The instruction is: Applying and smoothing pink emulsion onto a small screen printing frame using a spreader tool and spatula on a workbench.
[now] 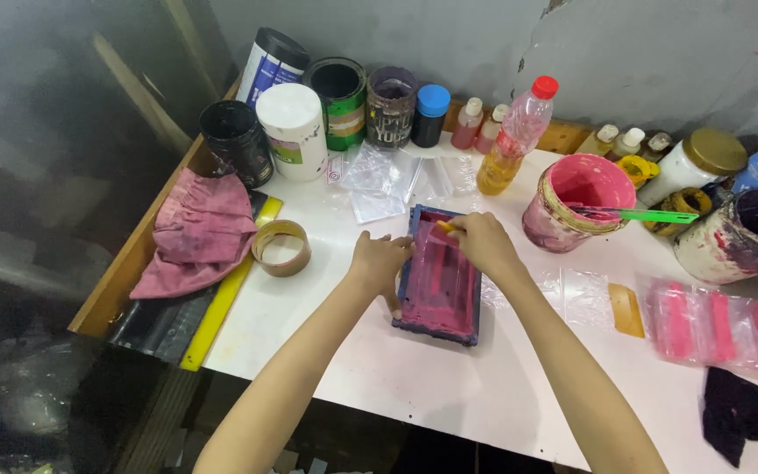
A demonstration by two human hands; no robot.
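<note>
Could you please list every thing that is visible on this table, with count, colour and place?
Small rectangular blue-framed screen smeared with pink ink: one, table centre.
Pink-stained plastic bucket with green stick: one, right of centre.
Clear bottle with red cap: one, behind the frame.
Round tins and jars: several, dark and white, back edge.
Brown tape roll: one, left.
Pink cloth: one, left edge.
Dark cloth: one, right front.
Clear bags with pink strips: several, right.
Left hand: on the frame's left edge.
Right hand: over the frame, pinching a small yellow thing.
</note>
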